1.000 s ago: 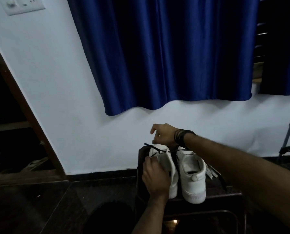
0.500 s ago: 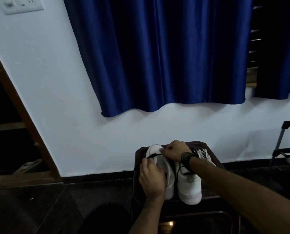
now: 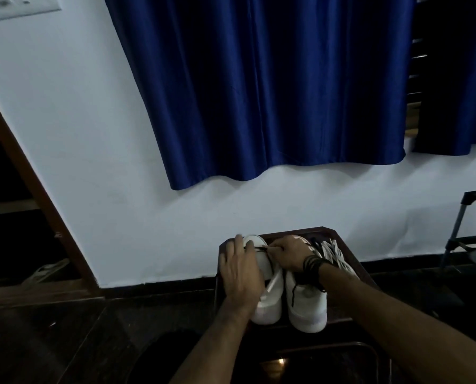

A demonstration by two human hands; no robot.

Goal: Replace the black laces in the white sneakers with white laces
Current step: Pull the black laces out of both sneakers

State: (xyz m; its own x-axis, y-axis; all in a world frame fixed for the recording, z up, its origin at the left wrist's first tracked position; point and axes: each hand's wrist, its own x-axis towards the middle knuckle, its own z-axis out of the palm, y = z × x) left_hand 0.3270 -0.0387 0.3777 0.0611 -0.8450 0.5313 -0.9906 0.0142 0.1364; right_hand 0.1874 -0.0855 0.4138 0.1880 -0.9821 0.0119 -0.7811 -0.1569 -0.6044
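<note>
Support: small dark brown wooden stool (image 3: 339, 242) with chamfered far corners, standing on a dark floor against the wall. Directly on it: two white low-top sneakers (image 3: 306, 306) side by side, heels toward the person, one under each hand. A loose bundle of white flat laces (image 3: 335, 252) lies just right of the right hand (image 3: 291, 252), beyond the wrist.

No text, label, brand or number can be read anywhere in the dim room.

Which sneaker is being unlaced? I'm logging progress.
The left sneaker: left hand rests on it, right hand pinches its black lace.
</note>
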